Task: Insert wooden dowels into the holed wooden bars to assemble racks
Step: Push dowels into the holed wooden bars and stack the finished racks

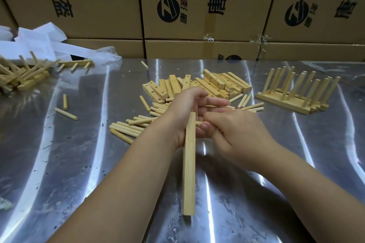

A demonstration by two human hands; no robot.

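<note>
My left hand (187,108) grips a long wooden bar (189,173) near its far end; the bar runs from my hands toward me over the metal table. My right hand (235,134) pinches a short dowel (198,123) whose tip meets the bar's side near its top. Behind my hands lies a heap of loose dowels (136,124). A pile of holed bars (215,85) sits just beyond them.
Finished racks (294,92) with upright dowels stand at the right. More assembled racks (21,77) are heaped at the far left by white plastic wrapping (39,43). Two stray dowels (66,113) lie left of centre. Cardboard boxes (197,6) wall off the back of the shiny table (79,163).
</note>
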